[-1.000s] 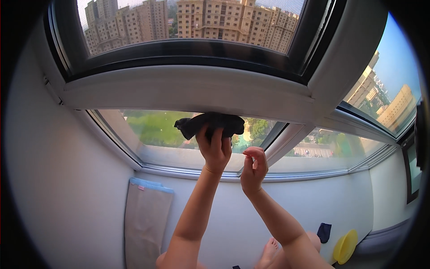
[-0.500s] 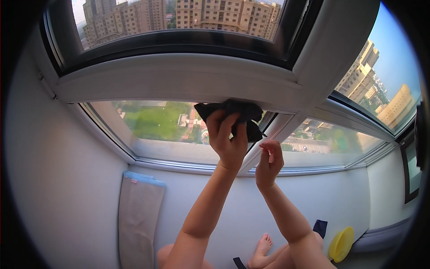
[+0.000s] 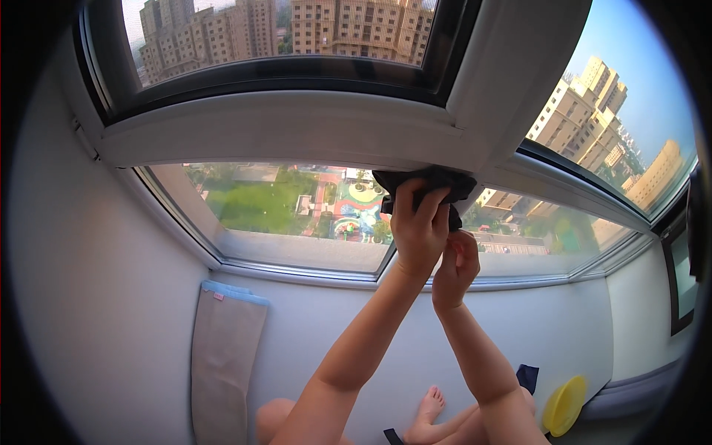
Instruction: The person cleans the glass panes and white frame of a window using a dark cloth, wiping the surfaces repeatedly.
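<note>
My left hand (image 3: 419, 228) is closed on a crumpled black cloth (image 3: 426, 180). It presses the cloth against the white window frame (image 3: 297, 126), at the junction of the crossbar and the upright post. My right hand (image 3: 456, 271) is just below and to the right, its fingers curled together close to the cloth's lower corner. The left hand partly covers that spot, so whether the right fingers pinch the cloth is unclear. Behind the left hand is the lower window pane (image 3: 297, 208), with greenery and a playground far below.
A grey folded pad with a blue edge (image 3: 226, 348) leans at the lower left. A yellow bowl-like thing (image 3: 566, 406) is at the lower right, near a dark blue piece of fabric (image 3: 527, 379). A dark-framed upper window (image 3: 282, 74) is above the crossbar. My bare foot (image 3: 430, 406) shows below.
My left hand has slid the black cloth rightward along the crossbar to the post. My right hand has shifted slightly right and down, and the two hands are now closer together.
</note>
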Demonstrator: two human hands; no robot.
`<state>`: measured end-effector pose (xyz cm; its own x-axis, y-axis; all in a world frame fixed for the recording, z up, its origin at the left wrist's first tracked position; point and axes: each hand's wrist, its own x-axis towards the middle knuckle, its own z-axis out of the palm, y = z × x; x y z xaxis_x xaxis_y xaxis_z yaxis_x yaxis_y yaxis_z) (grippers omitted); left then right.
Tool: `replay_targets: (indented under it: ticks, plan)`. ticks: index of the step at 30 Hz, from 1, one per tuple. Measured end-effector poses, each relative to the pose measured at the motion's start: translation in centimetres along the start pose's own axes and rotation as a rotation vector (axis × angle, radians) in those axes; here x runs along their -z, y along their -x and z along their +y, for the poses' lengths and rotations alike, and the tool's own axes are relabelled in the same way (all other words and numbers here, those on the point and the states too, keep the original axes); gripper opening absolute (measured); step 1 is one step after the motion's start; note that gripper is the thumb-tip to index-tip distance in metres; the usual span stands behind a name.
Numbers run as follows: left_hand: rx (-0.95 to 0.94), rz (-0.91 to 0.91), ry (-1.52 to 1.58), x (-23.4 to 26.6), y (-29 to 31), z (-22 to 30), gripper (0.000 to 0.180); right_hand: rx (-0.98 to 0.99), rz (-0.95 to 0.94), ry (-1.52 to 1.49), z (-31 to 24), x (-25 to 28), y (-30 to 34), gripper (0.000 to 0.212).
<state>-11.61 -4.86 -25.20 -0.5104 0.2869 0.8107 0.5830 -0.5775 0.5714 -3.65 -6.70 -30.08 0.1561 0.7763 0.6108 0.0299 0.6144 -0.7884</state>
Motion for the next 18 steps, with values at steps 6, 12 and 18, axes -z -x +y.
replay_targets:
  ticks: [6, 12, 18]
  plan:
    - [0.028, 0.285, -0.112, 5.9, -4.4, -2.8, 0.017, 0.102, -0.043, -0.002, 0.3, -0.2, 0.3, 0.022]
    - [0.143, 0.522, -0.183, 7.9, -5.6, -5.5, 0.017, 0.119, -0.04, 0.048, 0.2, 0.6, 0.2, 0.023]
    - [-0.21, -0.146, -0.074, 0.3, 1.8, -2.7, 0.03, 0.133, 0.004, 0.086, 0.6, 2.8, -1.2, 0.024]
